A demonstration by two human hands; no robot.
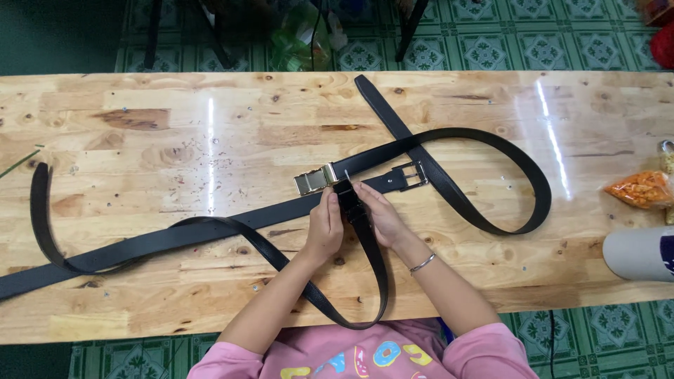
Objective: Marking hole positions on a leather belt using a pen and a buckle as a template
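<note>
While both hands pinch one belt end, a gold buckle lies just beyond them.

Seen from the head camera, the left hand (pixel 325 226) and right hand (pixel 375 216) close on the black belt end (pixel 346 196) mid-table, touching the gold buckle (pixel 315 180); it looks unattached, so fitting seems unfinished; a second belt's silver buckle (pixel 413 175) lies beside; an orange snack bag (pixel 640 189) rests near the table (pixel 140 140) right edge.

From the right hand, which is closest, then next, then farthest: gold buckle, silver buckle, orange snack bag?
1. Shiny gold metal belt buckle, just left of the right hand.
2. Silver square-framed belt buckle, up and right.
3. Orange plastic snack bag, far right table edge.
</note>
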